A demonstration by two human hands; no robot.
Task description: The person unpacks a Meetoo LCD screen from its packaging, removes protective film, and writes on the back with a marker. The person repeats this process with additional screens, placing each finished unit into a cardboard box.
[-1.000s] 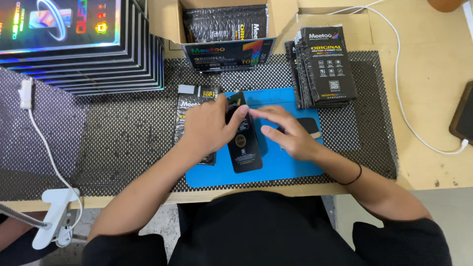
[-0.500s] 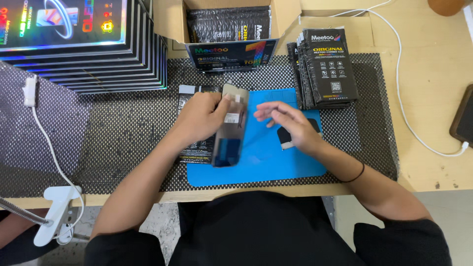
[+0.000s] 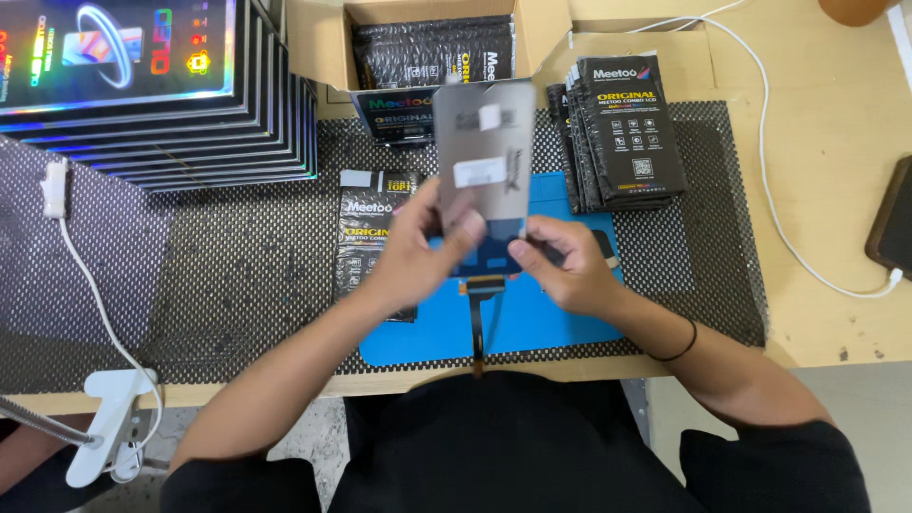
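Note:
My left hand [image 3: 418, 249] and my right hand [image 3: 565, 266] both hold a phone screen panel [image 3: 484, 142], raised upright above the blue work mat [image 3: 418, 332]. Its silver back with white stickers faces me. A dark flex ribbon [image 3: 480, 318] hangs from its lower end. My left thumb lies across the panel's lower part; my right fingers pinch its bottom right corner. Left of my hands a black printed packet [image 3: 366, 223] lies flat on the mesh mat [image 3: 228, 256].
A stack of black packets [image 3: 627, 123] stands to the right of the blue mat. An open cardboard box [image 3: 432, 47] holding dark pouches sits at the back. Holographic boxes [image 3: 142, 85] are stacked at back left. A white cable [image 3: 779, 190] runs along the right. A white clamp [image 3: 109, 408] grips the front edge.
The panel was turned over from its black face to its silver back, then lifted off the blue mat and held upright. My right hand moved in and took hold of its lower corner.

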